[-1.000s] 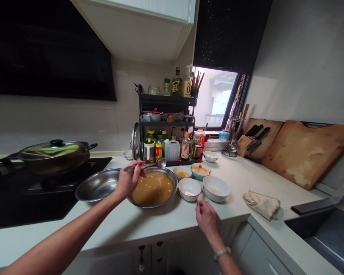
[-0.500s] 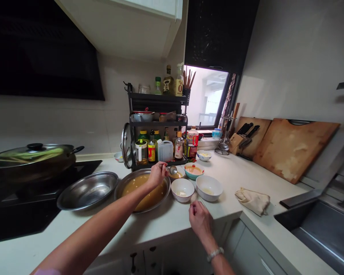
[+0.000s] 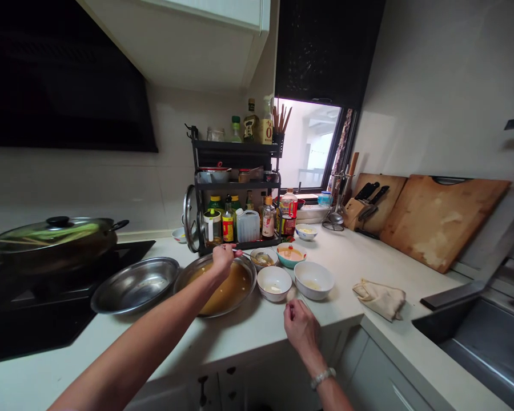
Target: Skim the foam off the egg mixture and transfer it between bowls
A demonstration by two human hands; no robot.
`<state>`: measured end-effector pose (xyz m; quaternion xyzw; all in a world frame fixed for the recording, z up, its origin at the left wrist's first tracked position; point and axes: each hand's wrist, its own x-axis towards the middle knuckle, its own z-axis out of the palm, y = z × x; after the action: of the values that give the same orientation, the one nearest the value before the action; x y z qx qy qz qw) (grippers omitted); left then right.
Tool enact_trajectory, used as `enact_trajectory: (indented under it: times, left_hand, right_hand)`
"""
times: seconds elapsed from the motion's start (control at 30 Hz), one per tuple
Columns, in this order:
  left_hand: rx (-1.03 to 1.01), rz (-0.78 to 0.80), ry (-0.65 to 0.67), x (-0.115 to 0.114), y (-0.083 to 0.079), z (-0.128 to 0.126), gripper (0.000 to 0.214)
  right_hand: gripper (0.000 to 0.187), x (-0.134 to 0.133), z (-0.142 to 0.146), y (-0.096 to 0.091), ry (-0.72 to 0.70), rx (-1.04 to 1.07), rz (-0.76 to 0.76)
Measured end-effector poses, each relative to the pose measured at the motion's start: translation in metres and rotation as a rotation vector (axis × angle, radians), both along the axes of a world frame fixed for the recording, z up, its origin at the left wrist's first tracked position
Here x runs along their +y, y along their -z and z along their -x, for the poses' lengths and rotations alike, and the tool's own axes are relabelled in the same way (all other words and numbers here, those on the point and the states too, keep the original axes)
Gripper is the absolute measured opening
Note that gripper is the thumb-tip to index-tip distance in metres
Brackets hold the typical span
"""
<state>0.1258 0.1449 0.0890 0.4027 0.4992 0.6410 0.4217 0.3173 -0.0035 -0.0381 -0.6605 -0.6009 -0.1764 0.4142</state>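
Observation:
My left hand [image 3: 224, 257] is closed round the handle of a metal spoon [image 3: 263, 259]. The spoon's head is down in a small white bowl [image 3: 275, 257] behind the others. Under my left hand and wrist sits a wide metal basin [image 3: 251, 288] of brown broth with small pale bits. My right hand [image 3: 301, 325], with a bracelet on its wrist, hangs at the counter's front edge. Its fingers are pinched together, and a blurred pale thing shows above them. Nearest to it are a white bowl with pale bits [image 3: 274, 284] and a larger white bowl [image 3: 313, 280].
A teal-rimmed bowl [image 3: 290, 256] of orange liquid stands behind. An oval metal pan [image 3: 135, 285] is left of the basin, and a lidded wok [image 3: 55, 242] sits on the stove. At the right are a folded cloth [image 3: 379, 298], a sink [image 3: 475, 342] and a black condiment rack [image 3: 237, 185] behind.
My left hand has moved slightly left and tilted the spoon, whose head has gone from above the small bowl down into it. My right hand has stayed nearly still.

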Motion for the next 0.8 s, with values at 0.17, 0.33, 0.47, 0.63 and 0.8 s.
enact_trajectory:
  times: [0.17, 0.33, 0.47, 0.63, 0.8]
  left_hand:
    - [-0.083, 0.005, -0.005, -0.012, -0.016, 0.015, 0.019]
    - [-0.115, -0.027, -0.001, -0.03, -0.036, 0.042, 0.019]
    - [-0.086, -0.07, -0.004, -0.053, -0.043, 0.073, 0.018]
    - [0.295, -0.244, 0.044, -0.088, -0.025, 0.113, 0.026]
    - [0.787, -0.611, 0.17, -0.119, -0.007, 0.139, 0.024]
  right_hand:
    - [0.022, 0.001, -0.001, 0.002, -0.011, -0.002, -0.006]
    - [0.022, 0.003, -0.002, 0.004, -0.006, -0.001, -0.01]
    - [0.021, 0.003, -0.002, 0.005, -0.007, -0.003, 0.01]
    - [0.022, 0.003, -0.003, 0.005, -0.019, 0.007, 0.018]
    - [0.024, 0.004, -0.004, 0.007, -0.042, 0.004, -0.016]
